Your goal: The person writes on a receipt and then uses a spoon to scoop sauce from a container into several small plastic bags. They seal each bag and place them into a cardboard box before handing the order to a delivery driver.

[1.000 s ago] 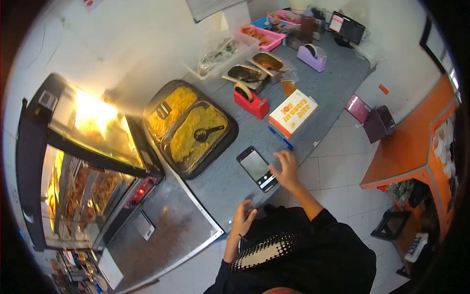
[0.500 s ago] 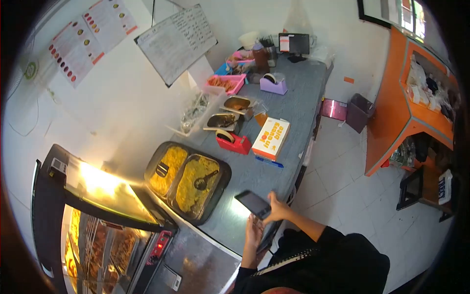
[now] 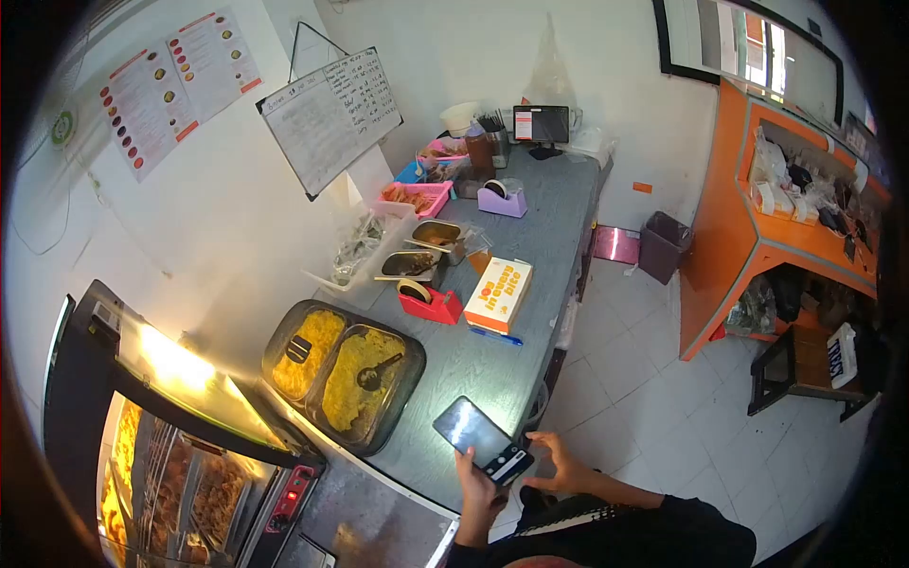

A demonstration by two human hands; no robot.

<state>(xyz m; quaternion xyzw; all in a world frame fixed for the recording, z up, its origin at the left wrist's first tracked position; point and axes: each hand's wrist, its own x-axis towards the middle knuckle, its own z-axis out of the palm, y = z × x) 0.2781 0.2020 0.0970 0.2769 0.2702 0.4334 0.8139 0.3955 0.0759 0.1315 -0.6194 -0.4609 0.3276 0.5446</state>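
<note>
My left hand holds a phone by its lower left edge, with the thumb along its side. The phone's lit screen shows a camera-like view with round buttons at its lower end. To the right of the phone is my right hand, thumb and fingers apart and curved, with nothing between them. Both hands are at the near edge of the grey counter. Left of the phone lies a black tray with two compartments of yellow food, each with a dark utensil.
A lit food warmer stands at lower left. Along the counter are a white and orange box, a blue pen, tape dispensers, metal food pans, pink trays and a monitor. An orange counter and a bin are at right.
My right hand has let go of the phone and moved to its right. The phone's screen has turned bright. My left hand now grips its side. The camera view has shifted.
</note>
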